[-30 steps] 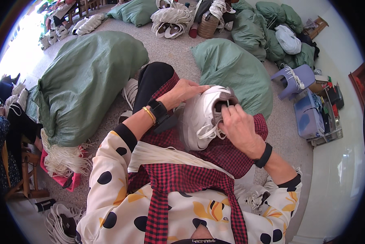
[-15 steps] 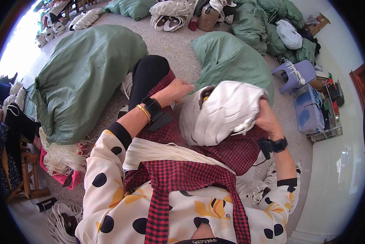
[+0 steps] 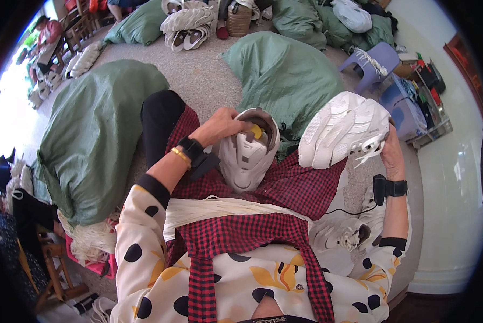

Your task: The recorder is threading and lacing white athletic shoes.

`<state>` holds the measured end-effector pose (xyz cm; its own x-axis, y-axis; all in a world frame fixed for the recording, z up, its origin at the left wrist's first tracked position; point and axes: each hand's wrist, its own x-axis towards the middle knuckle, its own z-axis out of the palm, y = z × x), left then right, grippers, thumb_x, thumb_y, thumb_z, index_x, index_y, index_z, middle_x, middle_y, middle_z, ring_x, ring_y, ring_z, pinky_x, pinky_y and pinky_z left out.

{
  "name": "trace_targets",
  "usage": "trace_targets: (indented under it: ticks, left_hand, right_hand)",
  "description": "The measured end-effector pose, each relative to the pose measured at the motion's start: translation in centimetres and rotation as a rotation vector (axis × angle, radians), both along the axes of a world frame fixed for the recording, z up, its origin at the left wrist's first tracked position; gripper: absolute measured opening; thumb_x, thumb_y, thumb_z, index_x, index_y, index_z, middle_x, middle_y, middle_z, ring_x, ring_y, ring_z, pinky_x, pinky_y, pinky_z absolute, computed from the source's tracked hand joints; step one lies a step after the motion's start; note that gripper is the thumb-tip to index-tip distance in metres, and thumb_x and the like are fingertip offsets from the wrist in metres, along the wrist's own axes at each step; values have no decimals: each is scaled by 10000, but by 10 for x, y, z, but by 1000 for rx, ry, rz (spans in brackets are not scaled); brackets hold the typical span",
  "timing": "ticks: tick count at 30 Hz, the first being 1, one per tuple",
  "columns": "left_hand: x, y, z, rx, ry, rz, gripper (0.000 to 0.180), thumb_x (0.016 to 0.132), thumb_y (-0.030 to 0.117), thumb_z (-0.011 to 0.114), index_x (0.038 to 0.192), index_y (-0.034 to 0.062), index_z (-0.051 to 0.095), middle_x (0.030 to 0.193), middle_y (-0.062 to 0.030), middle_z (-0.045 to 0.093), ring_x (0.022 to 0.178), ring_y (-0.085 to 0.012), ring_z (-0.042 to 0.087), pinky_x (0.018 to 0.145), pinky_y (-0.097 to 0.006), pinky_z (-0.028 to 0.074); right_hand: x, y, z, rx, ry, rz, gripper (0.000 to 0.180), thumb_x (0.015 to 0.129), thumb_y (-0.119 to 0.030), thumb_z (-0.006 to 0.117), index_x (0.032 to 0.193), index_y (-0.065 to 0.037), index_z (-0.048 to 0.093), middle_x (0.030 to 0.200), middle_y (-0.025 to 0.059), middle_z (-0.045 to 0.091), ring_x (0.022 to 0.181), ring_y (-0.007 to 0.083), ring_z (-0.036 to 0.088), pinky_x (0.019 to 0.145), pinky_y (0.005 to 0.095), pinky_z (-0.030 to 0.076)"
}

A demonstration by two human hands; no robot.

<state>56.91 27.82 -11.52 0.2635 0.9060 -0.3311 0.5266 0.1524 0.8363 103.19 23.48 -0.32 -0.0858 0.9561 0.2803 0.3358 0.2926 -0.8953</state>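
A white shoe (image 3: 245, 161) stands between my knees, its grey-lined opening facing up and something yellow inside. My left hand (image 3: 223, 126) is closed on the left edge of that opening, thumb and fingers pinching the collar. Out to the right, my right hand (image 3: 393, 157) grips a white sneaker (image 3: 341, 129) with mesh panels, loose laces hanging at its near side. Part of my right fingers is hidden behind the sneaker. A bundle of off-white laces (image 3: 220, 213) lies across my lap on the red and black checked apron (image 3: 306, 185).
Big green sacks stand ahead, one on the left (image 3: 96, 124) and one in the middle (image 3: 284, 70). A purple stool (image 3: 378, 59) with laces on it is at the right, beside a plastic bin (image 3: 403, 110). More shoes (image 3: 349, 237) lie by my right side.
My right hand has carried the white sneaker right, away from the shoe between my knees. My left hand has come onto that shoe's collar. The whole view has shifted.
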Motion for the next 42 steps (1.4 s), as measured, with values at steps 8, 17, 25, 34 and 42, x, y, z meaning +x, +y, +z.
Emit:
trace_targets:
  ticks: [8,17,25,34,42]
  left_hand:
    - [-97,-32,54,38,-740,369,285,995,137,494,1162,-38,645,1068,-73,695,891,-163,691,774,-288,567]
    - [-22,20,-5,82,-131,-30,282,966,258,614,1127,49,714,989,-45,719,878,-146,661,803,-316,524]
    - [-3,10,17,-110,-284,-108,282,931,114,640,1192,13,675,1054,-54,711,979,-155,642,884,-311,512]
    - [-248,-8,26,32,-1229,36,354,942,98,590,1278,-13,585,1279,-112,636,1143,-266,622,987,-389,497]
    - [-227,-42,51,232,-780,39,382,948,135,603,1301,-8,577,1248,-97,647,1078,-220,643,910,-353,526]
  right_hand:
    - [-11,-5,8,3,-99,39,646,777,-122,773,1356,19,525,1331,69,591,1241,182,519,1093,324,366]
    - [-33,-2,21,-165,-140,100,791,785,-172,802,1455,-2,418,1426,88,510,1313,197,464,1138,339,326]
    - [-51,3,14,-107,-244,179,707,760,-121,806,1377,23,492,1343,91,576,1229,186,523,1089,322,378]
    - [-101,46,17,157,-499,318,444,712,-89,696,1115,78,612,1105,230,673,1022,315,644,926,382,486]
    - [-257,38,-47,163,-862,661,306,620,-51,691,899,43,610,930,243,657,893,394,651,758,460,529]
